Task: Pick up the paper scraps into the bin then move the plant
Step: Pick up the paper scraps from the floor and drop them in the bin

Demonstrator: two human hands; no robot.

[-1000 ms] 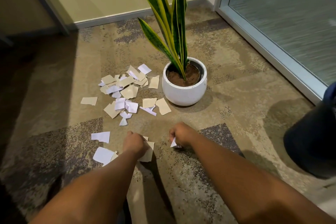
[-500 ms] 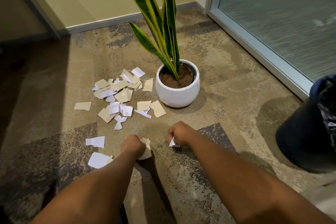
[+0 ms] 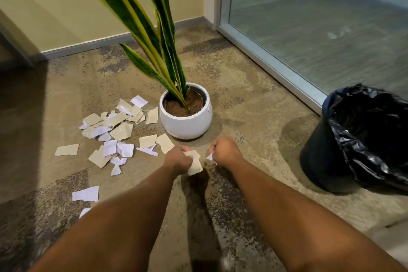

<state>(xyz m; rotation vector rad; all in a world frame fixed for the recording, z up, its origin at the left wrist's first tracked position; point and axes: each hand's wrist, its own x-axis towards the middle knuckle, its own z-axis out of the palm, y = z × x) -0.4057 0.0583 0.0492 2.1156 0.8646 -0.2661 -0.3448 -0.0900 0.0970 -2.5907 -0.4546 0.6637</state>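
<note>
While both forearms reached forward over the carpet (image 3: 254, 104), each hand was closed into a fist on paper. The left hand (image 3: 178, 159) gripped a tan scrap (image 3: 195, 164) that hung below its knuckles; the grip of the right hand (image 3: 224, 152) was closed on a small white scrap (image 3: 210, 157), only a corner of which showed. The two fists were near each other, just in front of the pot (image 3: 186, 125). The white pot stood upright on the carpet, filled with brown soil, and carried the plant (image 3: 154, 28), whose long green leaves with yellow edges leaned up and to the left. Loose scraps (image 3: 114, 130), tan and white, lay scattered on the carpet to the left of the pot, the nearest ones just beside its wall; two more white pieces (image 3: 86, 194) lay apart, close to the left forearm. The bin (image 3: 326, 157), dark and lined with a black bag (image 3: 371, 130), stood to the right, well apart from the pot and near the framed glass panel (image 3: 320, 28). What lay inside the bin could not be told.
</note>
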